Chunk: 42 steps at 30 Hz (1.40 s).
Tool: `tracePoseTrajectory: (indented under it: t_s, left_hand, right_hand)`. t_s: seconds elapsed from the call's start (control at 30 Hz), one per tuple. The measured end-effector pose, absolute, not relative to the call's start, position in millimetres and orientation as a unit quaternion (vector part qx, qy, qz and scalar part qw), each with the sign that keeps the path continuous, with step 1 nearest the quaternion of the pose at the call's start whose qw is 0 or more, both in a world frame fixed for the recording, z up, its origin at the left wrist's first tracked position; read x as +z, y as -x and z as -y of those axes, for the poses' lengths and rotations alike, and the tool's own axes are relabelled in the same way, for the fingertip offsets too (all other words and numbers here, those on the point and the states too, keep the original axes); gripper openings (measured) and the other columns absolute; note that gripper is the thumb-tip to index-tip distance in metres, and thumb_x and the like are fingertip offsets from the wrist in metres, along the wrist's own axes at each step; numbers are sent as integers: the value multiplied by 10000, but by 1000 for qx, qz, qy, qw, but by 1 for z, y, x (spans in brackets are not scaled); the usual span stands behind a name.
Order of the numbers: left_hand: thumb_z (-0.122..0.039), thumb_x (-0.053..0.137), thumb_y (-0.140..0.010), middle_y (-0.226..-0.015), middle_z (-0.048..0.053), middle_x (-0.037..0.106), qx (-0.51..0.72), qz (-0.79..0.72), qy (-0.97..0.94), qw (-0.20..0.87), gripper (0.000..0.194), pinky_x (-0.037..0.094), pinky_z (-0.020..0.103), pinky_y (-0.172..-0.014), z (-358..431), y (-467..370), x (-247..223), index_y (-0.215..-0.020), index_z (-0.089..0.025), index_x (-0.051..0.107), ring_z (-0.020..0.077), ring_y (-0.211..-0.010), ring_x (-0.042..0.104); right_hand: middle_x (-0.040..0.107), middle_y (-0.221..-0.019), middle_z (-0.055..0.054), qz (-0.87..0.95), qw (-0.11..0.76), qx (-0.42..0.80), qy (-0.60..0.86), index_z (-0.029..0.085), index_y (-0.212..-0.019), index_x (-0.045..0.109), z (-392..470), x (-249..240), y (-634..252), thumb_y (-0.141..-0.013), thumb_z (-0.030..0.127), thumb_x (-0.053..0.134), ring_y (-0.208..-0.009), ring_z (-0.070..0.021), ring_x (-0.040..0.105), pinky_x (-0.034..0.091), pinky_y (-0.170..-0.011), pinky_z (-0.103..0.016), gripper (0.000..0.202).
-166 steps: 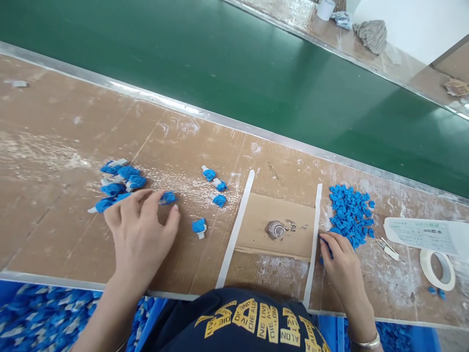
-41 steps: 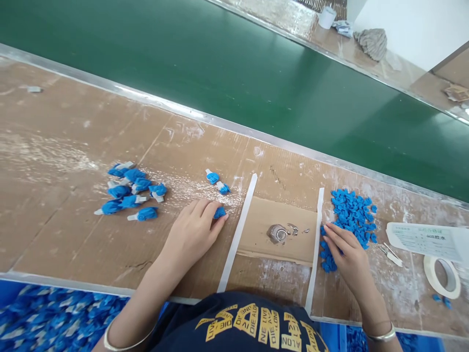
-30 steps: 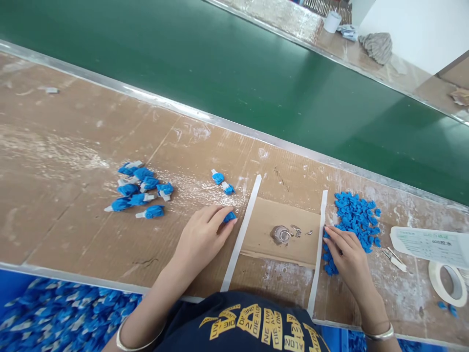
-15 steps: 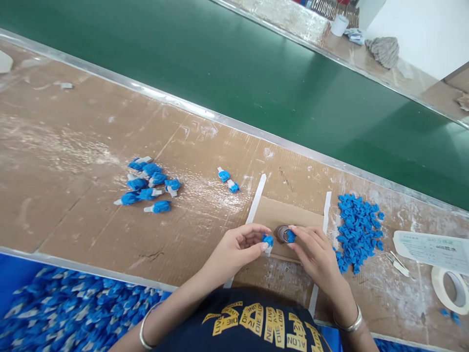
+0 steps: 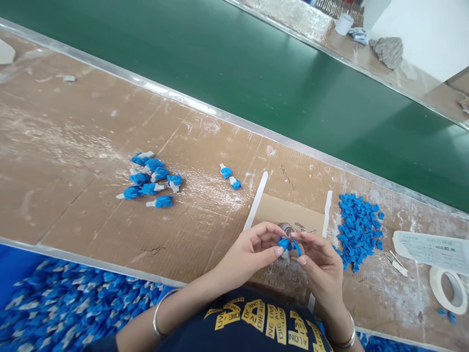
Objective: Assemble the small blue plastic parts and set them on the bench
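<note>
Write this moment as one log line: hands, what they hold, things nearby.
left hand: pinches blue-and-white part | right hand: pinches small blue piece against it | nearby: loose blue pieces pile, cardboard pad

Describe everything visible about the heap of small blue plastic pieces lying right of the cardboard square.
The heap of small blue plastic pieces is a loose, irregular mound of many tiny bright blue bits, all alike as far as can be told. It lies on the scuffed brown worktop, just right of the right-hand white strip. No hand touches it.
</note>
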<state>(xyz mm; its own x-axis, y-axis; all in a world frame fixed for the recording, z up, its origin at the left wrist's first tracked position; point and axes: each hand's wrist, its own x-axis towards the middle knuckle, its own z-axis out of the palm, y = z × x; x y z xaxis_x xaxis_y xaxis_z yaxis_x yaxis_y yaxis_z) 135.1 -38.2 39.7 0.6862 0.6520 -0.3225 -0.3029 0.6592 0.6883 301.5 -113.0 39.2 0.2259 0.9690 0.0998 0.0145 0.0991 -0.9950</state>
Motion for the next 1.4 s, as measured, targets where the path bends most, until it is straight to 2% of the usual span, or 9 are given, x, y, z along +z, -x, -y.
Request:
tracePoseTrajectory:
  t_s: [0.2,0.37,0.57,0.67,0.77,0.9,1.03,1.2,1.4]
  left_hand:
    - [-296,823,-772,-868,29,740,282,-296,-298,863,237,521,214,-648,38,-135,42,-954,-181,725,128,-728,649]
    - [-304,856,-726,-896,58,782,310,-358,-292,831,239,548,233,-730,39,-135,38,-908,-174,769,156,-790,690]
    - [-249,783,-760,-889,47,788,290,-360,-394,794,133,576,257,-704,41,-126,44,-880,-195,772,185,-781,720]
    - [-257,697,-837,-952,51,777,330,-418,-542,650,139,593,313,-760,35,-106,40,-955,-212,755,217,-844,723]
    - [-267,594,-914,-1030,94,749,345,-520,-692,364,198,578,421,-853,20,-78,23,-1050,-206,724,272,-911,703]
    - [-224,569,-940,-1217,210,662,289,-580,-760,51,224,444,653,-1002,1,-53,1,-1109,-176,709,435,-1186,577]
    - [-168,591,-927,-1380,226,549,284,-555,-782,-5,299,384,661,-1075,-9,-53,0,-1219,-173,655,454,-1345,437]
    - [-168,503,-958,-1376,209,569,244,-466,-850,19,321,439,569,-1069,-35,-62,11,-1254,-147,626,394,-1304,488]
    - [-127,416,-961,-1247,187,675,192,-364,-911,9,340,511,507,-949,-62,-68,10,-1159,-119,693,362,-1152,595]
  right_hand:
    - [715,-1154,-33,559,543,323,537,332,-1176,708,110,40,-299,-985,243,690,-1042,-231,693,614,-865,-378,212]
    - [665,-1266,-90,716,431,129,534,272,-1420,550,114,40,-294,-1040,220,582,-1153,-266,625,537,-924,-451,385]
    - [601,-1360,-103,757,358,178,517,224,-1464,473,128,47,-312,-1096,321,426,-1295,-284,521,506,-993,-472,383]
    - [655,-1251,-95,717,338,91,603,226,-1358,563,139,44,-346,-1059,224,527,-1161,-259,604,514,-955,-420,301]
    - [685,-1058,-91,680,260,-9,686,190,-1156,653,152,33,-381,-1058,278,547,-949,-249,649,531,-827,-393,169]
    - [681,-1033,-126,689,164,-24,705,144,-1053,666,160,16,-396,-1099,385,396,-941,-280,650,543,-801,-423,364]
    - [697,-1028,-107,653,189,1,733,160,-1041,677,152,9,-393,-1087,372,386,-923,-261,674,564,-797,-395,363]
    - [698,-1041,-82,586,279,112,752,198,-1048,707,139,10,-401,-1031,433,499,-819,-218,694,593,-685,-326,314]
    - [707,-1037,-93,590,291,99,747,208,-963,744,141,4,-410,-1039,424,496,-944,-252,693,605,-818,-388,337]
